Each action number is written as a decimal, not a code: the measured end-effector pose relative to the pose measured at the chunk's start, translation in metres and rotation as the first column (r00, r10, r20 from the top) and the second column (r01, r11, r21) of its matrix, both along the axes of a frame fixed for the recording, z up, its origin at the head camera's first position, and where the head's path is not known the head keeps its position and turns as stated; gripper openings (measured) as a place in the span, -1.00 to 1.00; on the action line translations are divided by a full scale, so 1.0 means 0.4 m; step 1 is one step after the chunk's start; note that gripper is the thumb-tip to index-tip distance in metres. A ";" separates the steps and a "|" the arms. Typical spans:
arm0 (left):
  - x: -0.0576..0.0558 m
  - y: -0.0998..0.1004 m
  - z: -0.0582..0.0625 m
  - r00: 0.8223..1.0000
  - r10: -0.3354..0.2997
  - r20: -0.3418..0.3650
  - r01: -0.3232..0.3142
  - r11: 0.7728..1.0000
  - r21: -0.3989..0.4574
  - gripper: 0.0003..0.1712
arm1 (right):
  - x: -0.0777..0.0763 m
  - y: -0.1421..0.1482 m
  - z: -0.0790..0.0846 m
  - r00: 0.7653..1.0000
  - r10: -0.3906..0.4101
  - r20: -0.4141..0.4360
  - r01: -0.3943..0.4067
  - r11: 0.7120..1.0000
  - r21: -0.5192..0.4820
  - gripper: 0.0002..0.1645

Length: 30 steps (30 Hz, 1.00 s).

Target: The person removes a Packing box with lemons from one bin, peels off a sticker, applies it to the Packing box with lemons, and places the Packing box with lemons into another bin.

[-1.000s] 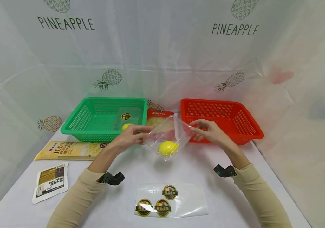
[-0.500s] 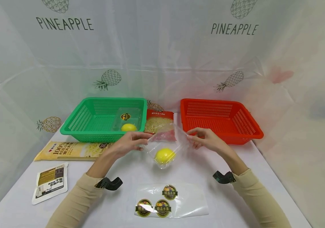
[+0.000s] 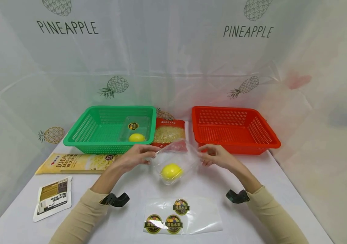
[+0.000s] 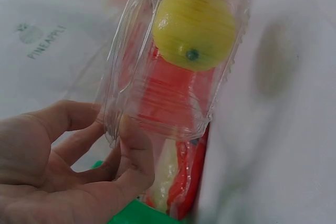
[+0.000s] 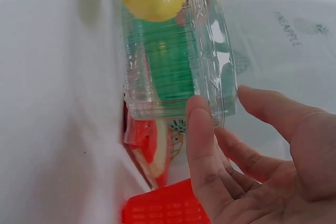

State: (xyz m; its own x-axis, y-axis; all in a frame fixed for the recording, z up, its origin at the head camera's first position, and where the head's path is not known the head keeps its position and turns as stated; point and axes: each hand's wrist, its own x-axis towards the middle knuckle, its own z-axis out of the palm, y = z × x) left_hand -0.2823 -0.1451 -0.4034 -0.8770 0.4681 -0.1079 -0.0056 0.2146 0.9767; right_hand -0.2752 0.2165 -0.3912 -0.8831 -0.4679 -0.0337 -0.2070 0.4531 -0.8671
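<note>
Both hands hold a clear plastic clamshell box above the middle of the table, one at each side. Inside it lies a yellow lemon, near the side toward the person. My left hand pinches the rim at the left end, thumb and fingers on either face, as the left wrist view shows at the box edge. At the opposite end my right hand pinches the rim the same way. The box is tilted, and its lid lies over the tray in the wrist views.
A green basket holds another clear box with a round label, and a lemon. A red basket stands right. Between them lies a red pasta bag. Pasta pack, white pouch and sticker sheet lie nearer.
Both hands have lowered the clear box toward the person, and it has shifted slightly left. The lemon inside has moved down and left with it. Both hands keep their hold.
</note>
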 end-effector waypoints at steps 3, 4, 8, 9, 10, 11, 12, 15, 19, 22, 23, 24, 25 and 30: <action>0.001 0.001 -0.008 1.000 0.003 -0.007 -0.003 1.000 0.000 -0.58 | 0.007 0.001 -0.007 1.000 0.018 0.008 -0.018 1.000 -0.008 -0.42; 0.000 0.001 -0.012 1.000 0.006 -0.004 -0.006 1.000 0.001 -0.58 | 0.009 0.002 -0.010 1.000 0.023 0.013 -0.023 1.000 -0.010 -0.43; -0.004 0.001 -0.029 1.000 0.024 0.014 -0.024 1.000 0.000 -0.56 | 0.019 0.005 -0.023 0.999 0.027 0.037 -0.027 1.000 0.003 -0.41; -0.006 0.001 -0.034 0.999 0.030 0.018 -0.030 1.000 -0.001 -0.56 | 0.022 0.005 -0.026 0.999 0.024 0.047 -0.024 1.000 0.005 -0.40; -0.009 0.001 -0.040 0.999 0.034 0.022 -0.034 0.999 -0.001 -0.55 | 0.024 0.006 -0.029 0.998 0.025 0.055 -0.025 1.000 0.007 -0.40; -0.011 0.001 -0.044 0.999 0.039 0.023 -0.039 0.999 -0.005 -0.55 | 0.026 0.005 -0.032 0.998 0.023 0.062 -0.024 1.000 0.007 -0.39; -0.014 0.002 -0.049 0.999 0.045 0.023 -0.045 0.999 -0.007 -0.55 | 0.028 0.006 -0.034 0.997 0.023 0.070 -0.024 1.000 0.004 -0.39; -0.020 0.005 -0.058 0.997 0.075 0.034 -0.075 0.997 0.010 -0.56 | 0.032 0.006 -0.040 0.996 0.032 0.085 -0.032 0.999 0.000 -0.39; -0.028 0.012 -0.068 0.987 0.137 0.087 -0.144 0.986 0.080 -0.51 | 0.034 0.005 -0.047 0.993 0.046 0.108 -0.047 0.999 -0.001 -0.38; -0.033 0.018 -0.074 0.972 0.192 0.135 -0.211 0.966 0.148 -0.47 | 0.035 0.004 -0.050 0.991 0.051 0.123 -0.052 0.999 0.003 -0.38; -0.035 0.020 -0.076 0.967 0.207 0.148 -0.230 0.959 0.166 -0.47 | 0.036 0.004 -0.050 0.991 0.055 0.124 -0.056 0.998 0.001 -0.38; -0.037 0.021 -0.078 0.962 0.222 0.161 -0.250 0.951 0.184 -0.47 | 0.036 0.004 -0.051 0.990 0.053 0.131 -0.053 0.999 0.001 -0.38; -0.037 0.023 -0.079 0.957 0.236 0.168 -0.266 0.944 0.195 -0.47 | 0.036 0.004 -0.052 0.989 0.050 0.137 -0.050 0.999 0.000 -0.39; -0.037 0.029 -0.079 0.943 0.273 0.192 -0.315 0.917 0.245 -0.44 | 0.040 0.004 -0.054 0.987 0.050 0.155 -0.050 0.999 -0.008 -0.43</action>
